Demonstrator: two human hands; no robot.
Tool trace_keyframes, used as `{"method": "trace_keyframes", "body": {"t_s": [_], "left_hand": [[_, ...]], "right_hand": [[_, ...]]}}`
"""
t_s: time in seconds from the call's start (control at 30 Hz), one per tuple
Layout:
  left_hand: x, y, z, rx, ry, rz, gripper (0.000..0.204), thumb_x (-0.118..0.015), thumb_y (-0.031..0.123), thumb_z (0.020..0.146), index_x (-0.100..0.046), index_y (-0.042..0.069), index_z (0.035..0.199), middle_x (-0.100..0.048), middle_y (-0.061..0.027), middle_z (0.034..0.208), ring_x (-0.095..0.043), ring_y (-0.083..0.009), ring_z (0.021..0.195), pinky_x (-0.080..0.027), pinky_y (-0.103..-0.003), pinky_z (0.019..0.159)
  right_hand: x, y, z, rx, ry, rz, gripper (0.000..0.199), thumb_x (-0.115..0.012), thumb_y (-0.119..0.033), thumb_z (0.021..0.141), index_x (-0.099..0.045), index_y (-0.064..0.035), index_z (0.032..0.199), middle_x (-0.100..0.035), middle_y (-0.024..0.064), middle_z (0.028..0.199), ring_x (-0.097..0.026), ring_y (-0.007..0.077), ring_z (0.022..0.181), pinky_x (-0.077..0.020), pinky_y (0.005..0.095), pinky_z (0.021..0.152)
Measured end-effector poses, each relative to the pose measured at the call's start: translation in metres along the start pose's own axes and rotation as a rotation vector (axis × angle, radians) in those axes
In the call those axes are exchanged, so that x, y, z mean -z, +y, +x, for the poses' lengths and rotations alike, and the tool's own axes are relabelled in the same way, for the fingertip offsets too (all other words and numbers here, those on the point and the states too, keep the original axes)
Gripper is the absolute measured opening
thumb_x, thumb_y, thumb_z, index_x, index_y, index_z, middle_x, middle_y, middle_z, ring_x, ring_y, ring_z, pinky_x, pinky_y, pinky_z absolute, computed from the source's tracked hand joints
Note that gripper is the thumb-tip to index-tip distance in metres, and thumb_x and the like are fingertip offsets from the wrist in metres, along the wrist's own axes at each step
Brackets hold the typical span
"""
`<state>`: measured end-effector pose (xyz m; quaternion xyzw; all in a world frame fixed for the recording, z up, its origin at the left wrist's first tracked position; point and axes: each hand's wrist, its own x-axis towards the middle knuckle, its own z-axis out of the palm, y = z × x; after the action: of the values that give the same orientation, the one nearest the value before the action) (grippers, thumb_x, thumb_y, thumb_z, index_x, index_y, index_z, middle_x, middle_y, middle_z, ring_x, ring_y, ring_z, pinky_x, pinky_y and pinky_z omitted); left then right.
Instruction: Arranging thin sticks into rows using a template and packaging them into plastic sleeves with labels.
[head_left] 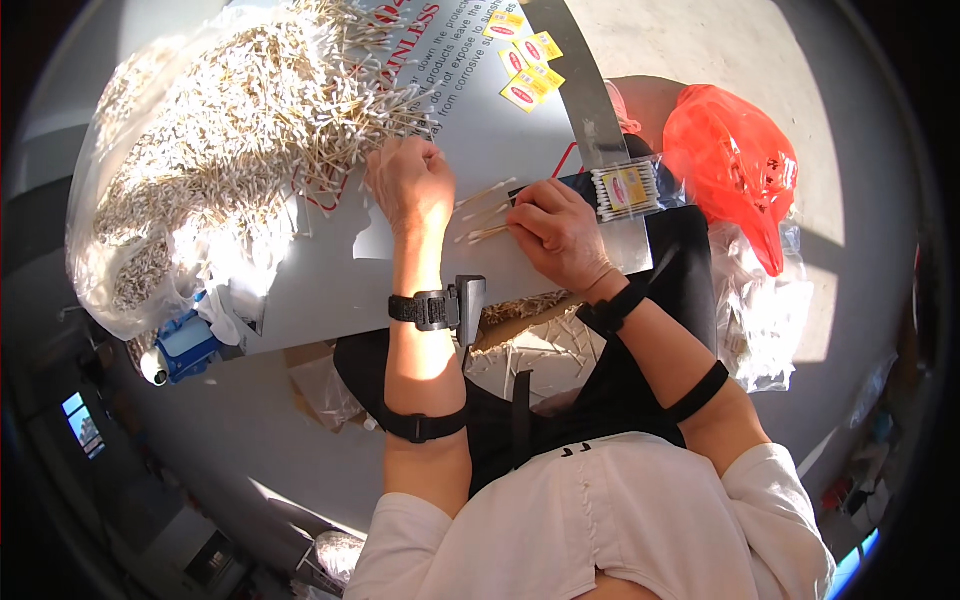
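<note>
A big heap of cotton swabs (pixel 250 120) fills the left of the table in a clear plastic bag. At the heap's right edge is my left hand (pixel 412 185), its fingers curled in among the swab tips; what they pinch is hidden. My right hand (pixel 558 232) is closed to the right of it, with several loose cotton swabs (pixel 485 213) fanning out leftward from its fingers. Just beyond my right hand lies a clear pack of cotton swabs (pixel 627 190) with a yellow label inside. Small yellow-and-white cards (pixel 531 68) lie scattered at the far side.
A red plastic bag (pixel 725 150) and clear plastic bags (pixel 760 310) stand right of the table. Below the near edge, an open carton (pixel 545 350) between my legs holds loose swabs. A blue object (pixel 187 345) sits at the table's left corner.
</note>
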<state>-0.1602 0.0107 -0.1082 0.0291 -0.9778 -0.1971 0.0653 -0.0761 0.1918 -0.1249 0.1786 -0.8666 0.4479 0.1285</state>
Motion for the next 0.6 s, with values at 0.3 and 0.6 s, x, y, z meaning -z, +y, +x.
{"method": "trace_keyframes", "body": {"t_s": [0.3, 0.6], "left_hand": [[0.014, -0.011, 0.046, -0.263, 0.149, 0.260, 0.022, -0.060, 0.007, 0.079, -0.072, 0.015, 0.096, -0.055, -0.0071, 0.106, -0.043, -0.0291, 0.110, -0.035, -0.045, 0.094], [0.020, -0.023, 0.063, -0.307, 0.226, -0.020, 0.010, -0.076, 0.013, 0.072, -0.073, 0.011, 0.081, -0.063, -0.0019, 0.095, -0.049, -0.0268, 0.100, -0.038, -0.040, 0.092]], "right_hand": [[0.000, 0.000, 0.000, 0.002, -0.007, -0.010, 0.011, -0.069, -0.003, 0.074, -0.060, -0.0081, 0.079, -0.056, 0.0052, 0.086, -0.058, 0.0266, 0.082, -0.0492, 0.0365, 0.072], [-0.001, 0.000, 0.001, 0.018, 0.003, -0.001, 0.011, -0.068, -0.004, 0.074, -0.060, -0.0076, 0.080, -0.056, 0.0058, 0.086, -0.058, 0.0268, 0.083, -0.0492, 0.0372, 0.072]]}}
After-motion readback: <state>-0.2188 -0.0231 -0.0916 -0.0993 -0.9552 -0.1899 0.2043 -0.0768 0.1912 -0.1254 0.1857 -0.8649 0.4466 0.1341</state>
